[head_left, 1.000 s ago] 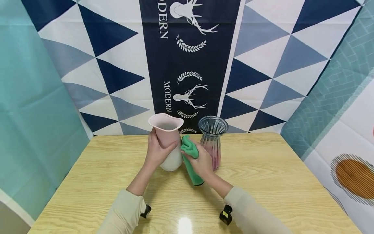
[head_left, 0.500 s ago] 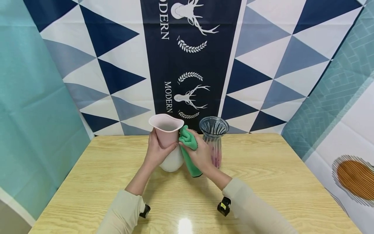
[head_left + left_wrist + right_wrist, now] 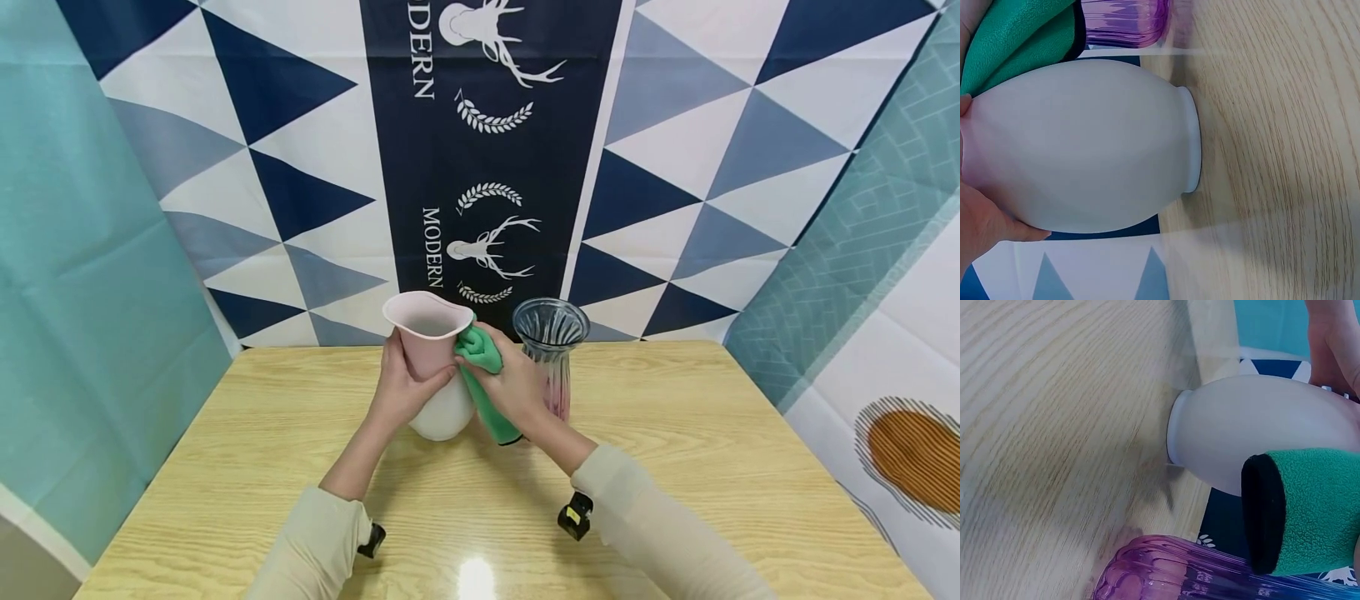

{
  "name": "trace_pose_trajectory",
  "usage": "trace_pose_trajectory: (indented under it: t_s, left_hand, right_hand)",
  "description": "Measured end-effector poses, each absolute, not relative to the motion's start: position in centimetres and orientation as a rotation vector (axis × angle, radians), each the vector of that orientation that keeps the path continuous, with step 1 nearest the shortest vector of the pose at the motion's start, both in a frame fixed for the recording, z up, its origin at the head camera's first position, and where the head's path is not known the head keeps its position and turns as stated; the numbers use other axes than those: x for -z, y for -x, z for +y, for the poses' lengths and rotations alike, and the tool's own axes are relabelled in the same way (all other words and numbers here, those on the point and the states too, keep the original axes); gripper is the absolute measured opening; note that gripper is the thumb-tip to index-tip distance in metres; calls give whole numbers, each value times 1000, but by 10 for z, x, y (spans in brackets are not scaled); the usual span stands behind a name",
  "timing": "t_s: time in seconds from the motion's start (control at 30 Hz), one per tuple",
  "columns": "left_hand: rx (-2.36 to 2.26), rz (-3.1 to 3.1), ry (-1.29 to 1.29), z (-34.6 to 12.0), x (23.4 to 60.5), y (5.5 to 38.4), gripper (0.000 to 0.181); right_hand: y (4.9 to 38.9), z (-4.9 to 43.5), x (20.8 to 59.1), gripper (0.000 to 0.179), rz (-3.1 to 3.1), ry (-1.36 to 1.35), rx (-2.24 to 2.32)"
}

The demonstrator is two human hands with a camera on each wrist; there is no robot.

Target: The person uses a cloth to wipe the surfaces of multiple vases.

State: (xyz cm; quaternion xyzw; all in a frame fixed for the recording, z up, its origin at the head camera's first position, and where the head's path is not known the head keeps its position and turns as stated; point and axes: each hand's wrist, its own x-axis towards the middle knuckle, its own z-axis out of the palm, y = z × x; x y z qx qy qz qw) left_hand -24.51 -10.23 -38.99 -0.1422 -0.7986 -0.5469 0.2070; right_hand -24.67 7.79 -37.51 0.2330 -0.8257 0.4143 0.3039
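Observation:
A pink-to-white vase [image 3: 438, 412] with a wavy rim stands at the back middle of the table. My left hand [image 3: 399, 385] grips it round the neck from the left, thumb across the front. In my right hand [image 3: 517, 379] is a bunched green cloth [image 3: 480, 350], held against the right side of the vase just below the rim. The cloth's dark-edged end [image 3: 1263, 515] hangs down beside the vase in the right wrist view. The vase's round white body [image 3: 1085, 147] fills the left wrist view, its foot close over the wood.
A ribbed glass vase [image 3: 553, 333], blue-grey above and pink below, stands just right of my right hand, partly hidden by it. Behind the wooden table [image 3: 300, 450] hangs a patterned cloth backdrop [image 3: 487, 167]. A teal sheet [image 3: 97, 275] hangs at the left.
My right hand has moved up and slightly left with the green cloth, from lower on the pink-and-white vase's side to near its rim. My left hand and both vases stay in place.

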Motion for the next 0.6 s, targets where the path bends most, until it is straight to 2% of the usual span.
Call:
trace_pose_trajectory:
  t_s: [0.6]
  left_hand:
    - [1530, -2200, 412, -103, 390, 246, 100]
  right_hand:
    - [247, 80, 391, 48, -2261, -592, -1201]
